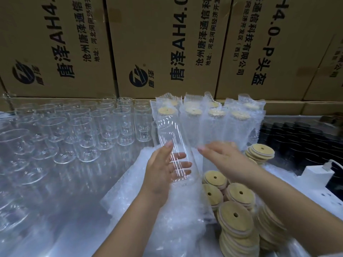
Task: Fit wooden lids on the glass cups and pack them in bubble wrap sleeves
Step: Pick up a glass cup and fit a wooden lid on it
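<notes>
Clear colourless glass cups (104, 127), unpatterned. Pale tan round wooden lids (235, 217), each with a lighter cream edge band and a dark centre hole. Translucent white bubble wrap sleeves (239, 127), dimpled all over. Brown corrugated cardboard cartons (157, 34), black printed characters and a round black logo. White plastic charger block (315, 172). Grey-white glossy tabletop (74, 210).

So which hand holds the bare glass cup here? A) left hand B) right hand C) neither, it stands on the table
A: the left hand cradles the glass cup with fingers behind it, while the right hand hovers open beside it.
</notes>
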